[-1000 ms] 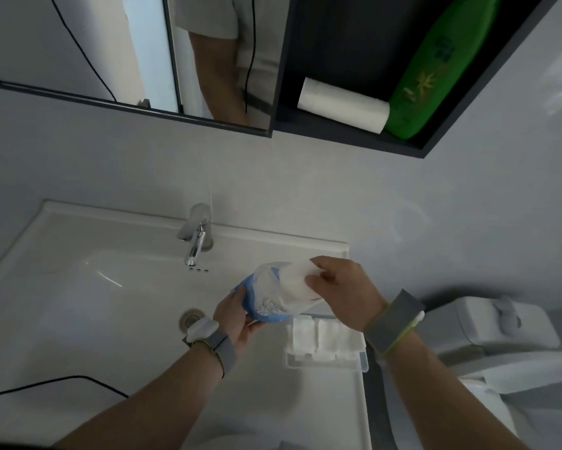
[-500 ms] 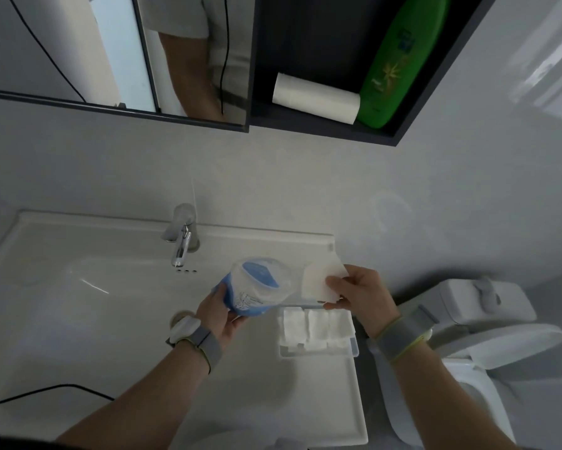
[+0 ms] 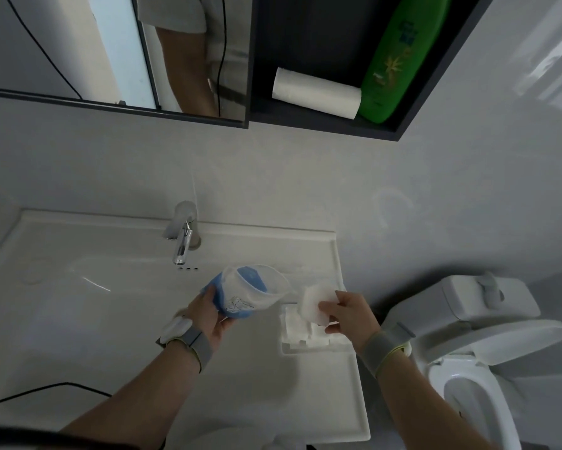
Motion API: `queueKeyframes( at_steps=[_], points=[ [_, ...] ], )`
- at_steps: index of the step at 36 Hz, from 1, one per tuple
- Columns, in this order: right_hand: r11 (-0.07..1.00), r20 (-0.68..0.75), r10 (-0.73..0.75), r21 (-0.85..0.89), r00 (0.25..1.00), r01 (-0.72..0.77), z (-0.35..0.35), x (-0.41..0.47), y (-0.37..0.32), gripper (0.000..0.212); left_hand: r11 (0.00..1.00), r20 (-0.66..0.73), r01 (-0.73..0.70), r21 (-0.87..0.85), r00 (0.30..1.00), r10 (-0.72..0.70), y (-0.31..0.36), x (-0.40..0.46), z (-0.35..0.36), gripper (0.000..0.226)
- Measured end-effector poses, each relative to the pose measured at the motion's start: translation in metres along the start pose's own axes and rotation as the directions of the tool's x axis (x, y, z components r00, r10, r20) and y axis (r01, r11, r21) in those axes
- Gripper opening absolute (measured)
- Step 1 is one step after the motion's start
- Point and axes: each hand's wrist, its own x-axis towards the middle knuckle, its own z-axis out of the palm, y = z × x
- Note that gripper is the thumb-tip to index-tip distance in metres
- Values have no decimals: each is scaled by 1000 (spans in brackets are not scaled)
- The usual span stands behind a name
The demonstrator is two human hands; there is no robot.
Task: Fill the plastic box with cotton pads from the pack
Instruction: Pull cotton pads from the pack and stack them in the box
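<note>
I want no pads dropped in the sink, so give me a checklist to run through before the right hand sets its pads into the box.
1. Pads gripped: right hand pinches a small stack of cotton pads. Ok.
2. Pads over the box: the stack is above the plastic box, not over the sink basin. Ok.
3. Box steady: it sits flat on the sink's right ledge. Ok.
4. Room left in the box: white pads already lie inside; free space is partly hidden by the hand. Cannot tell.
5. Pack secure: left hand holds the pack with its open mouth tilted up. Ok.
6. Pads left in the pack: cannot tell.
</note>
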Motion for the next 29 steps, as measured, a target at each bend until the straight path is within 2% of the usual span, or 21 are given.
queueKeyframes(
  at_steps=[8, 13, 15, 19, 24, 29],
  points=[
    [970, 19, -18, -241, 1000, 22, 4, 7, 6, 9, 1000, -60, 13, -14, 998, -13, 6, 3, -4, 35],
    [914, 16, -19, -404, 1000, 24, 14, 12, 11, 24, 1000, -59, 9, -10, 998, -9, 7, 5, -4, 34],
    [876, 6, -46, -480, 999, 43, 18, 13, 12, 19, 1000, -55, 11, -3, 998, -11, 6, 4, -4, 35],
    [799, 1, -86, -597, 996, 70, 24, 13, 16, 34, 1000, -60, 18, -9, 998, -19, 4, 4, -5, 39],
    [715, -22, -142, -694, 990, 87, 29, 9, 17, 22, 1000, -46, 17, 0, 999, -17, 2, 4, -7, 39],
    [596, 4, -266, -785, 964, 168, 30, 5, 19, 23, 1000, -43, 19, -8, 999, -19, 2, 3, -7, 39]
  ],
)
